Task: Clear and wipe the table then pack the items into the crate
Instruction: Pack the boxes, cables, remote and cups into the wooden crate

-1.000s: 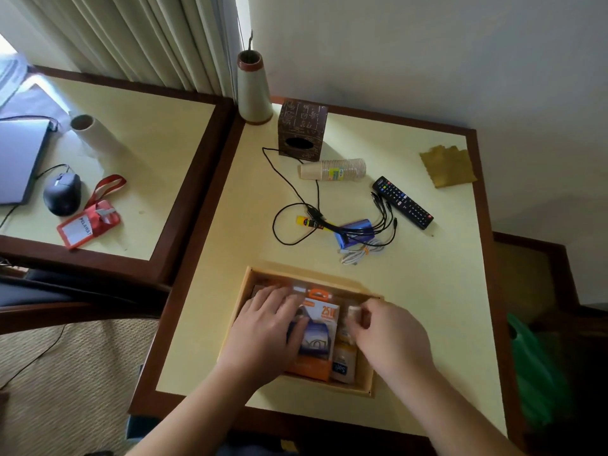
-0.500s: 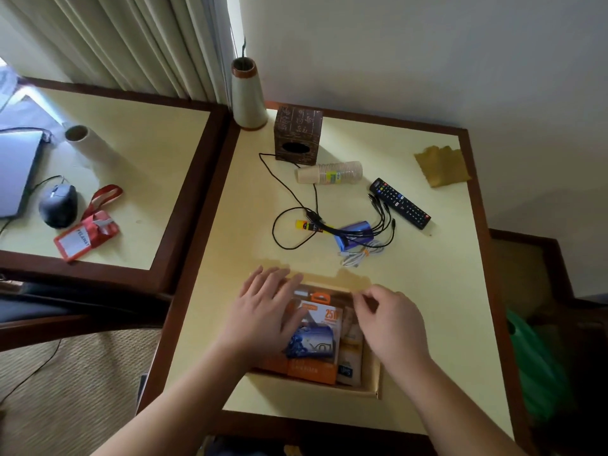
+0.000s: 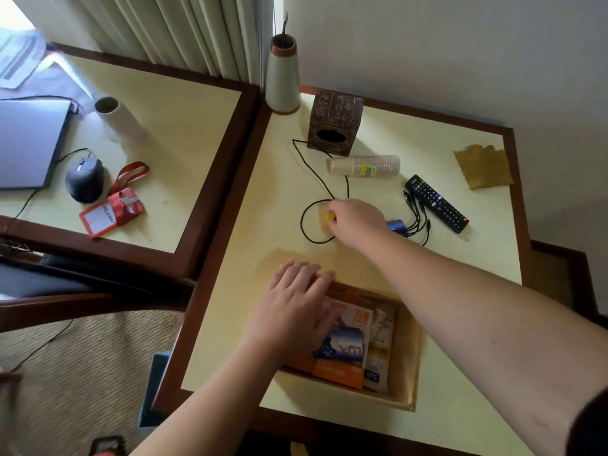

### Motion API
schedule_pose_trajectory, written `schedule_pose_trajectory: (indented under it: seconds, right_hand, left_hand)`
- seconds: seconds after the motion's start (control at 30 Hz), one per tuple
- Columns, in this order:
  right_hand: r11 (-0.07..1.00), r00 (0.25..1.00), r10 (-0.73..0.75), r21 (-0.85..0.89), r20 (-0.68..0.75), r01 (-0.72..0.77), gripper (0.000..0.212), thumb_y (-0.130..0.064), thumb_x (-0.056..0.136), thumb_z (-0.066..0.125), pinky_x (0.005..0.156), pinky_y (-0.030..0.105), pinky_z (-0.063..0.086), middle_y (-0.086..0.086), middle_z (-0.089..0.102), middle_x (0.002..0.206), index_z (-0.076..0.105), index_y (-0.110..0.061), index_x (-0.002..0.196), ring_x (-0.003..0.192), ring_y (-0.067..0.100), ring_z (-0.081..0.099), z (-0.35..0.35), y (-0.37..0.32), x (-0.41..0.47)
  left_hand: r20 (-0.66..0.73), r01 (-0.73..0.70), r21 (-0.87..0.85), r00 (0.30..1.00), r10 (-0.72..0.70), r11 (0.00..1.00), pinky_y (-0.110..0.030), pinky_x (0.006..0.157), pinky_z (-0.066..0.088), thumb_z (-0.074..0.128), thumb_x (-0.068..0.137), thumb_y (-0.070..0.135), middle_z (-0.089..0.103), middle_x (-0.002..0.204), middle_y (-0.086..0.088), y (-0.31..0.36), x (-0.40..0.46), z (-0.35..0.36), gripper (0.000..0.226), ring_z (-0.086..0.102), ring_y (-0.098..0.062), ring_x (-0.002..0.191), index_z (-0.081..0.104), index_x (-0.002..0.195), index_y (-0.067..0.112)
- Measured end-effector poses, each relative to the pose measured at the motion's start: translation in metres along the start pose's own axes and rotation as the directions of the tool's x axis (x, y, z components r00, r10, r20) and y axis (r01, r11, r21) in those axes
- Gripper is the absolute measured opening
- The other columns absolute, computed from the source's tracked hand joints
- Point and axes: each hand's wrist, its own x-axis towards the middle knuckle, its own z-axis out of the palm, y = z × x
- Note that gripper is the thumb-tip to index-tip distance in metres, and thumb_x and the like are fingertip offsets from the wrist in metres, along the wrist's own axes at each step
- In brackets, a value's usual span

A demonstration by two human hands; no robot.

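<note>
A shallow cardboard crate (image 3: 406, 366) sits at the near edge of the cream table (image 3: 437, 274), holding an orange packet (image 3: 342, 370) and sachets. My left hand (image 3: 296, 311) lies flat on the crate's far left corner and the packets, fingers spread. My right hand (image 3: 357, 220) has reached out to the tangle of black cables (image 3: 309, 225) in the middle of the table, fingers pinched around a yellow plug (image 3: 329, 217). A blue adapter (image 3: 396, 224) shows just right of that hand. A black remote (image 3: 436, 203), a lying stack of paper cups (image 3: 365, 165) and an olive cloth (image 3: 483, 166) lie beyond.
A brown tissue box (image 3: 335, 121) and a pale cone vase (image 3: 282, 80) stand at the table's far left. The neighbouring table at left carries a laptop (image 3: 28, 143), mouse (image 3: 85, 179), red badge holder (image 3: 110, 215) and a paper roll (image 3: 120, 118). The wall is behind.
My right hand left the crate and reached forward to the cables, closing on the yellow plug. My left hand stayed on the crate. The camera view moved closer.
</note>
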Motion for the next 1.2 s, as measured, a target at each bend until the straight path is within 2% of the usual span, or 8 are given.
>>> schedule_pose_trajectory:
  seconds: [0.17,0.3,0.4,0.57,0.73,0.8,1.0,1.2]
  right_hand:
    - [0.987,0.991,0.100,-0.137,0.084,-0.088,0.013,-0.021,0.092,0.064,0.062,0.033,0.047,0.002,0.067,0.093,0.068,-0.020,0.105,0.082,0.026,0.063,0.012,-0.003,0.026]
    - [0.954,0.992,0.077,0.298,-0.100,-0.044,0.028,-0.045,0.095,0.065,0.074,0.035,0.052,-0.005,0.065,0.104,0.069,-0.026,0.114,0.089,0.018,0.062,-0.006,-0.007,0.000]
    - [0.799,0.923,0.266,0.600,-0.279,-0.049,0.036,-0.059,0.094,0.063,0.065,0.022,0.044,-0.008,0.061,0.099,0.067,-0.028,0.112,0.081,0.004,0.059,-0.029,-0.009,-0.047]
    - [0.508,0.850,0.476,0.859,-0.223,-0.059,0.028,-0.051,0.091,0.072,0.073,0.022,0.054,-0.012,0.072,0.090,0.068,-0.026,0.103,0.083,0.003,0.069,-0.057,0.003,-0.168]
    - [0.726,0.883,0.450,0.629,-0.131,-0.276,0.030,-0.054,0.088,0.072,0.060,0.012,0.049,-0.026,0.067,0.087,0.055,-0.042,0.110,0.074,-0.007,0.064,-0.037,0.022,-0.249]
    - [0.853,0.919,0.376,0.432,-0.115,-0.295,0.025,-0.060,0.089,0.066,0.058,0.020,0.050,-0.024,0.064,0.083,0.056,-0.043,0.104,0.068,-0.002,0.061,-0.016,0.027,-0.259]
    - [0.996,0.978,0.091,0.033,-0.190,-0.086,0.033,-0.044,0.064,0.094,0.040,0.027,0.038,-0.002,0.056,0.057,0.067,-0.025,0.067,0.052,0.020,0.056,0.015,0.016,-0.256]
    - [0.991,0.996,-0.080,-0.112,-0.046,0.074,0.019,-0.040,0.068,0.087,0.055,0.034,0.045,-0.003,0.068,0.061,0.073,-0.027,0.070,0.073,0.023,0.060,0.032,0.022,-0.241]
  left_hand:
    - [0.000,0.001,-0.021,1.000,-0.001,1.000,-0.048,0.126,0.024,0.046,0.100,0.059,0.058,0.143,-0.003,-0.003,0.000,0.001,0.059,0.047,-0.026,0.138,0.050,0.148,0.024]
    - [-0.004,0.006,-0.026,1.000,-0.006,1.000,-0.049,0.124,0.027,0.048,0.100,0.059,0.059,0.141,-0.003,-0.003,0.001,0.002,0.058,0.049,-0.027,0.136,0.052,0.147,0.024]
    - [-0.013,0.002,-0.022,1.000,-0.002,1.000,-0.049,0.124,0.029,0.049,0.100,0.058,0.060,0.140,-0.004,-0.002,0.001,0.001,0.058,0.051,-0.027,0.134,0.053,0.146,0.023]
    - [-0.013,0.022,0.000,1.000,-0.022,1.000,-0.042,0.124,0.020,0.049,0.100,0.062,0.059,0.142,-0.002,-0.001,0.001,0.000,0.058,0.048,-0.025,0.135,0.053,0.146,0.027]
    - [0.027,0.062,-0.005,0.998,-0.062,0.998,-0.044,0.124,0.023,0.043,0.099,0.069,0.056,0.147,0.000,-0.001,0.002,0.001,0.063,0.043,-0.025,0.141,0.051,0.148,0.031]
    - [0.026,0.066,-0.009,0.998,-0.065,0.998,-0.044,0.123,0.025,0.047,0.098,0.068,0.055,0.147,0.001,0.000,0.002,0.000,0.062,0.042,-0.024,0.141,0.050,0.148,0.031]
    - [0.022,0.071,-0.015,0.997,-0.071,0.997,-0.044,0.121,0.027,0.053,0.097,0.064,0.055,0.147,0.001,0.003,0.000,-0.003,0.060,0.041,-0.024,0.141,0.048,0.148,0.033]
    - [0.005,0.055,-0.018,0.998,-0.055,0.998,-0.046,0.121,0.030,0.052,0.098,0.061,0.058,0.143,-0.001,0.002,0.000,0.000,0.058,0.045,-0.026,0.137,0.052,0.146,0.029]
